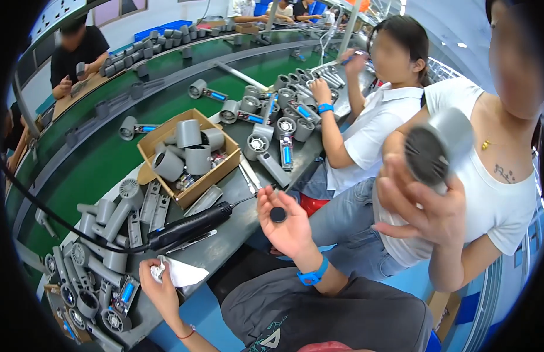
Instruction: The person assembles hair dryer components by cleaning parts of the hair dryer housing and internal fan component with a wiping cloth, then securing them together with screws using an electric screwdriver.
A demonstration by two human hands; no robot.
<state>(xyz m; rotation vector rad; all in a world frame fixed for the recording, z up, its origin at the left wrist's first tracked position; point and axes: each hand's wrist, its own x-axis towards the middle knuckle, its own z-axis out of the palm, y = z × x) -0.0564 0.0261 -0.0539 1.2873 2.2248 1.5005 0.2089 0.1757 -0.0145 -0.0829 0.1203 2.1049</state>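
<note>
Black cap [278,215] on palm

Left hand [156,286]: fingers pinched on white paper [185,272], over bench [231,236]. Right hand [289,230]: palm up, fingers uncurled, cap resting there. Beyond: black screwdriver [190,226] on bench, then cardboard box [216,180] of grey tubes [188,134].

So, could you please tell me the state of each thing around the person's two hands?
Left hand: closed on the white sheet
White sheet: crumpled where held, smoother beyond
Right hand: open, palm up
Black disc: resting on the right hand
Cardboard box: open, heaped with grey shells
Black corded tool: lying down; running or not, cannot tell
Grey housing: held up in a co-worker's hand, blurred
</note>
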